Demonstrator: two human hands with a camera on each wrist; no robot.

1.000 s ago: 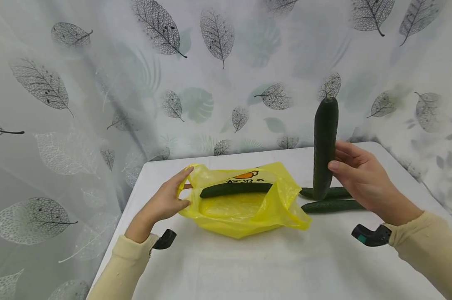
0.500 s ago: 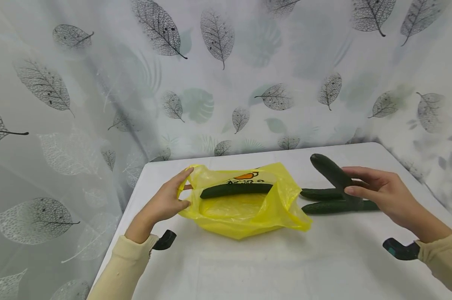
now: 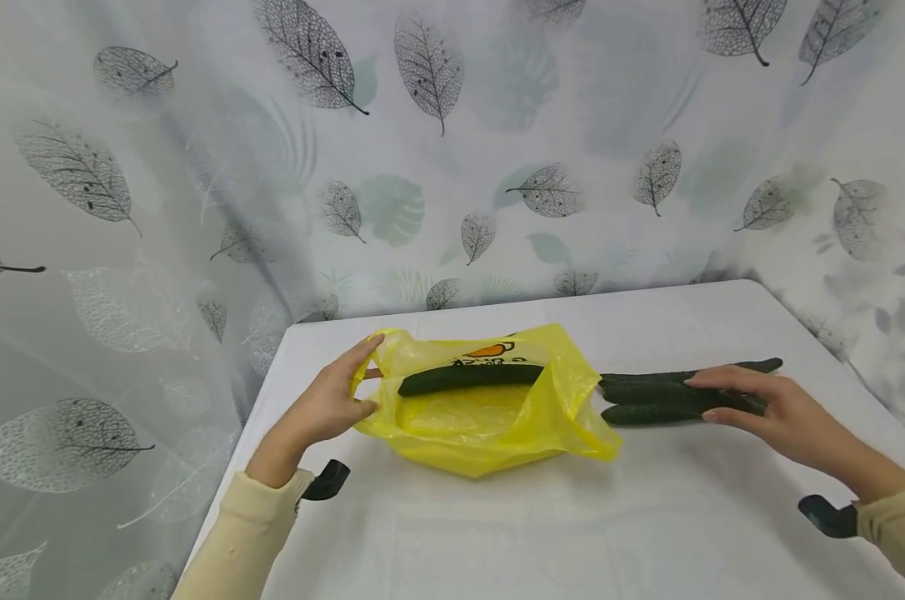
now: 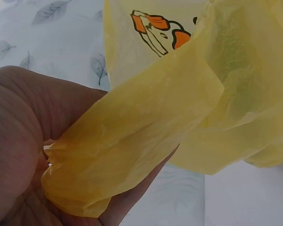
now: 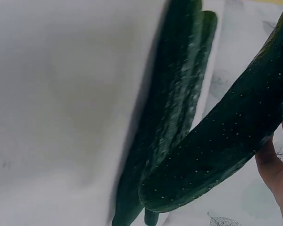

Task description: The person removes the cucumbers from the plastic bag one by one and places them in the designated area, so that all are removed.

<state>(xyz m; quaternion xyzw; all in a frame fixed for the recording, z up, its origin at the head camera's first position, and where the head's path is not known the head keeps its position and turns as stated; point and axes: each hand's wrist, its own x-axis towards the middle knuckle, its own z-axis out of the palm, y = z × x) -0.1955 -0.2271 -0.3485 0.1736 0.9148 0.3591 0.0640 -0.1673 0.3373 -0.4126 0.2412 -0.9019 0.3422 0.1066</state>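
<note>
My left hand (image 3: 332, 398) holds the left side of a yellow plastic bag (image 3: 467, 454), keeping its mouth wide. In the left wrist view the bag's edge (image 4: 113, 160) is gathered at the fingers. A dark green cucumber (image 3: 471, 377) lies inside the bag. To the right, my right hand (image 3: 786, 417) grips another cucumber (image 5: 217, 146), low over the table, its thumb and fingers on either side. Two more cucumbers lie side by side on the table: a front cucumber (image 5: 151, 127) and one beside it (image 5: 205, 61), partly covered by the held one in the right wrist view.
A white-covered table (image 3: 497, 542) carries everything. Behind and to the left hangs a pale curtain (image 3: 452, 167) printed with leaves. The bag's right corner (image 3: 610, 446) reaches close to the tips of the loose cucumbers.
My right hand has moved down and right, and the cucumber it holds went from upright to nearly flat among the others. The left hand and bag stay in place.
</note>
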